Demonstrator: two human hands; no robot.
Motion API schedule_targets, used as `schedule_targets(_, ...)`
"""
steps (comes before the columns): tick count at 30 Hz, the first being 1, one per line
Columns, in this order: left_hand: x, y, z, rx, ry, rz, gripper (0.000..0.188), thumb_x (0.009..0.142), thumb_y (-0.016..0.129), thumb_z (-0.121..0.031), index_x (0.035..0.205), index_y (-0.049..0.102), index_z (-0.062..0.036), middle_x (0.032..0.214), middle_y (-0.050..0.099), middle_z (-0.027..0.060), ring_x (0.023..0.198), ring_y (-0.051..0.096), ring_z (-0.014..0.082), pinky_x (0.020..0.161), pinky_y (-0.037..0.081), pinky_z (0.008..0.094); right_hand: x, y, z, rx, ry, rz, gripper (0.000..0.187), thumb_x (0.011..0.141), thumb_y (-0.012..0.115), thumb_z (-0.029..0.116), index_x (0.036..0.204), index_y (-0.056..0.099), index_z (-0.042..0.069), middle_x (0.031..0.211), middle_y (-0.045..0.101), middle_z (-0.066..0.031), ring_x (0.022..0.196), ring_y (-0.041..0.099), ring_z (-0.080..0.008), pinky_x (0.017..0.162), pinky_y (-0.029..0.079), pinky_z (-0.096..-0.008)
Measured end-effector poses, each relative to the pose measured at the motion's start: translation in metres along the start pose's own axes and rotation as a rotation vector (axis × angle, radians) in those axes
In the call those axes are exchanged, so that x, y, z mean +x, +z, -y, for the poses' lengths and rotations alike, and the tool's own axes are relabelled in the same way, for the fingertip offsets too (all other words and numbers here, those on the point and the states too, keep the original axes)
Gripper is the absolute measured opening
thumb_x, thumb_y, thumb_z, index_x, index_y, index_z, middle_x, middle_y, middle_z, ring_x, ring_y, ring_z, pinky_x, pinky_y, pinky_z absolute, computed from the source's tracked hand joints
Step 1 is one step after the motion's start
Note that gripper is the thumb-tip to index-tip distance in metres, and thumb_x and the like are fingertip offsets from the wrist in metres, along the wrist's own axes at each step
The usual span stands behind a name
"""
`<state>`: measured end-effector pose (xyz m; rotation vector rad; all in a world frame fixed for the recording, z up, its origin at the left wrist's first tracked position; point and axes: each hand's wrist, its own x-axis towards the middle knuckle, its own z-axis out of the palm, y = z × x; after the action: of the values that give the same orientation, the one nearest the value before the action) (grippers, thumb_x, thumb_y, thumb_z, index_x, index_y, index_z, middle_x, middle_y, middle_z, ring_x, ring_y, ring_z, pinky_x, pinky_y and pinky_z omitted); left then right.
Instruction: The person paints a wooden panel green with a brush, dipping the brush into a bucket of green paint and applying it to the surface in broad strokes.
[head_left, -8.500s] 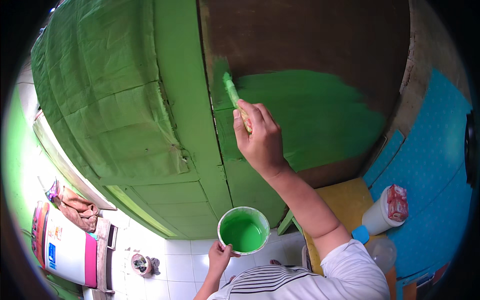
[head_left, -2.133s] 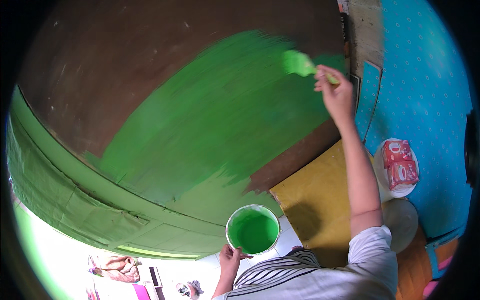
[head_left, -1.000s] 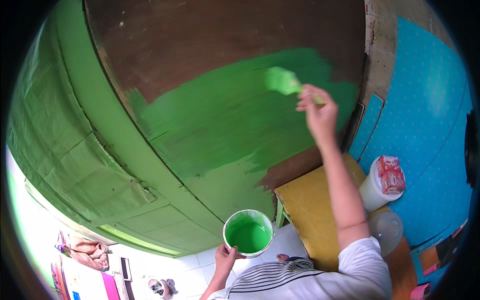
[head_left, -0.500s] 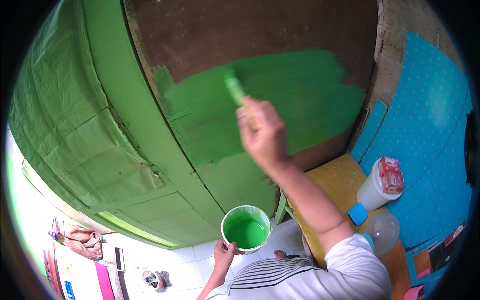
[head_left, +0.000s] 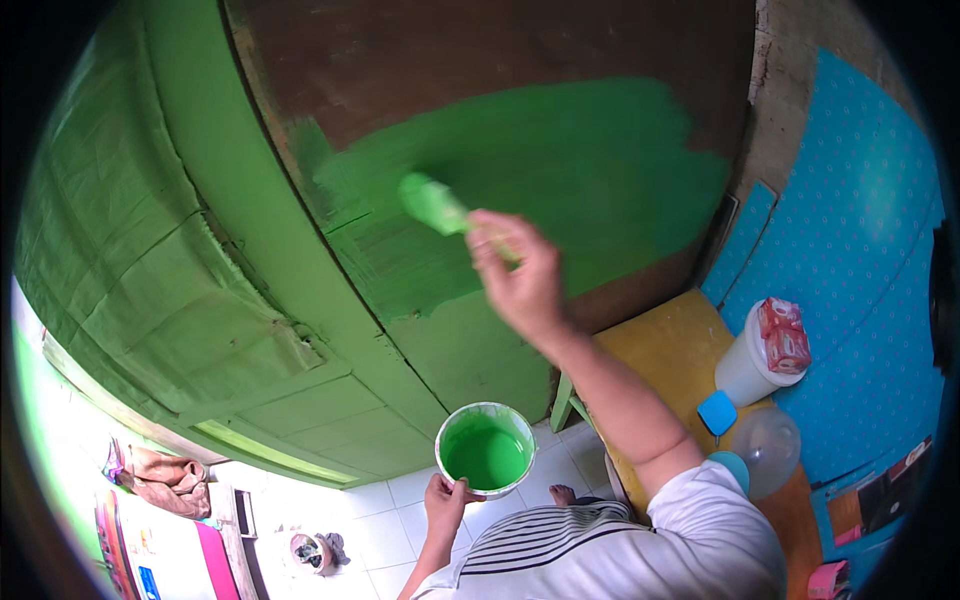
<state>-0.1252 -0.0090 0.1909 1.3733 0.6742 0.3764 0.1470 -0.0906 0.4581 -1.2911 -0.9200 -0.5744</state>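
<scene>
My right hand [head_left: 520, 275] is closed round the handle of a paintbrush [head_left: 433, 203], whose head is coated in green and smeared by motion. The brush lies over the green-painted lower part of a brown wooden panel [head_left: 500, 45]; whether its bristles touch the surface I cannot tell. Wet-looking green paint [head_left: 590, 180] covers a broad patch with ragged edges, and brown wood shows above it. Below, my left hand [head_left: 445, 502] grips the rim of a white bucket [head_left: 440, 450], thumb on the near edge. Green paint [head_left: 487, 457] fills its lower part.
A green cloth [head_left: 130, 250] hangs over the green frame at left. On the right, a yellow table [head_left: 655, 350] bears a white container [head_left: 745, 365] topped by red packs [head_left: 785, 337], and a clear round jar [head_left: 768, 450]. A small pot [head_left: 312, 553] stands on the white-tiled floor.
My right hand has turned the brush leftward and down across the panel, so its head points further left. The bucket in my left hand has shifted slightly left and up.
</scene>
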Motion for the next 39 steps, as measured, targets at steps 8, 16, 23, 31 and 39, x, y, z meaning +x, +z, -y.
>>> schedule_targets(8, 0.008, 0.012, -0.002, -0.026, -0.036, 0.047, 0.022, 0.090, 0.058, -0.002, 0.081, 0.038, -0.0016, 0.073, 0.053, 0.0097, 0.059, 0.069, 0.0291, 0.055, 0.062, 0.0381, 0.048, -0.218, -0.086, -0.242, 0.124, -0.407, 0.030, 0.097, 0.063, 0.023, 0.115, 0.065, -0.001, 0.090, 0.068, -0.0086, 0.073, 0.063, -0.0101, 0.061, 0.057, -0.0257)
schedule_targets(16, 0.003, 0.037, -0.014, 0.012, -0.064, 0.069, 0.016, 0.089, 0.060, -0.004, 0.083, 0.045, -0.0011, 0.077, 0.056, 0.0092, 0.062, 0.062, 0.0169, 0.059, 0.060, 0.0332, 0.027, -0.182, -0.092, -0.479, 0.041, -0.393, 0.026, 0.094, 0.064, 0.018, 0.111, 0.065, -0.002, 0.106, 0.070, -0.0167, 0.088, 0.069, -0.0245, 0.072, 0.057, -0.0339)
schedule_targets(23, 0.020, 0.031, 0.026, 0.288, 0.121, 0.104, 0.015, 0.092, 0.059, -0.004, 0.085, 0.046, 0.0013, 0.080, 0.058, 0.0111, 0.062, 0.067, 0.0224, 0.060, 0.061, 0.0341, -0.052, -0.013, -0.012, -0.307, -0.152, 0.028, 0.042, 0.087, 0.068, 0.009, 0.127, 0.056, 0.001, 0.092, 0.061, -0.0098, 0.074, 0.063, -0.0220, 0.059, 0.055, -0.0334)
schedule_targets(31, 0.020, 0.070, -0.006, -0.011, -0.033, 0.218, 0.018, 0.091, 0.057, -0.002, 0.085, 0.040, 0.0013, 0.077, 0.056, 0.0121, 0.064, 0.071, 0.0352, 0.059, 0.063, 0.0412, -0.082, -0.031, 0.015, 0.058, 0.097, 0.143, 0.029, 0.094, 0.065, 0.015, 0.119, 0.062, 0.000, 0.100, 0.070, -0.0125, 0.081, 0.069, -0.0182, 0.070, 0.057, -0.0293)
schedule_targets(39, 0.043, 0.110, -0.003, 0.009, -0.043, 0.397, 0.019, 0.093, 0.056, -0.004, 0.090, 0.041, 0.0064, 0.078, 0.061, 0.0183, 0.068, 0.071, 0.0351, 0.062, 0.063, 0.0391, -0.136, -0.142, 0.008, 0.199, 0.627, -0.057, 0.026, 0.098, 0.061, 0.014, 0.117, 0.063, -0.003, 0.094, 0.070, -0.0112, 0.079, 0.067, -0.0123, 0.070, 0.057, -0.0256)
